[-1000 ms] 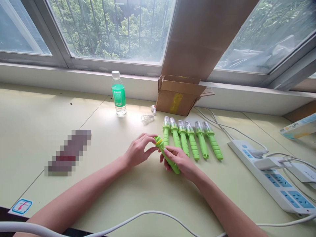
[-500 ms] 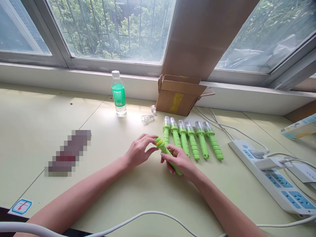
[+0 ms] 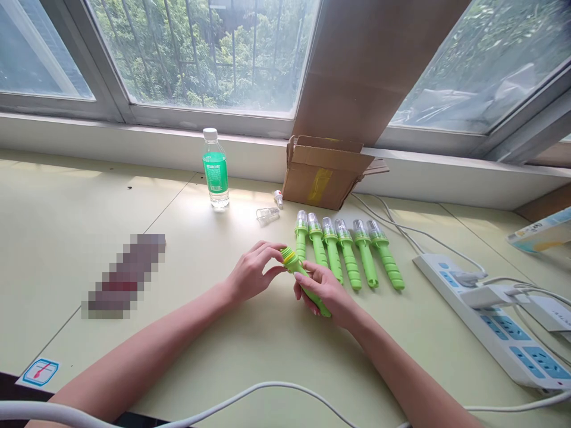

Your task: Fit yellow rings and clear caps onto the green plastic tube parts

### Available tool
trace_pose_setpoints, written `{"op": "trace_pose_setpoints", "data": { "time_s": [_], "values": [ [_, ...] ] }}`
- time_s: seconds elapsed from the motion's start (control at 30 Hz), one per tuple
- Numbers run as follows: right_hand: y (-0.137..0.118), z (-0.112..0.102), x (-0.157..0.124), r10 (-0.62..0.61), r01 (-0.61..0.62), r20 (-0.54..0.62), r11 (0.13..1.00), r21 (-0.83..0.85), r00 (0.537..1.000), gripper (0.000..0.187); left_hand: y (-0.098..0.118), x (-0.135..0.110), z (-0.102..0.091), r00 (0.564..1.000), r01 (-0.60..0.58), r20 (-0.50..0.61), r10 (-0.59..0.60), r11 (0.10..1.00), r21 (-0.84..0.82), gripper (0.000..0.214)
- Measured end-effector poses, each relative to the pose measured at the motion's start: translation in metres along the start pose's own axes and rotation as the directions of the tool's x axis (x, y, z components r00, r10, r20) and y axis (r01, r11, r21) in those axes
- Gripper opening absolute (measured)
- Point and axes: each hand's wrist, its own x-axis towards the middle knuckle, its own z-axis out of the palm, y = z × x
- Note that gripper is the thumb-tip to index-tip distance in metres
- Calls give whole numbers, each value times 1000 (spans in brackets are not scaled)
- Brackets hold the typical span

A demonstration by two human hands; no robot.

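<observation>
My right hand (image 3: 327, 291) is wrapped round the ribbed body of a green stick-shaped device (image 3: 298, 274) lying just above the pale green table (image 3: 250, 351). My left hand (image 3: 252, 273) pinches the device's yellow-ringed head end with thumb and fingers. This device has no clear cap on it. Just behind my right hand lie several more green devices (image 3: 350, 252) side by side in a row, each with a clear cap pointing away from me.
A water bottle with a green label (image 3: 216, 169), a loose clear cap (image 3: 267, 214), a tiny vial (image 3: 278, 198) and an open cardboard box (image 3: 323, 172) stand by the window sill. A white power strip (image 3: 495, 324) with cables lies at right. A white cable (image 3: 250, 392) crosses the near edge.
My right hand has shifted slightly along the device's body and regripped; the device's tail moved a little to the right. My left hand stays on the head end.
</observation>
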Motion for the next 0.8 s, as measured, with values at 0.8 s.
{"op": "trace_pose_setpoints", "data": {
  "time_s": [0.8],
  "values": [
    [-3,1,-1,-2,3,-20,1000,12,1000,31,6,1,-3,999,20,38,-20,1000,-8,18]
  ]
}}
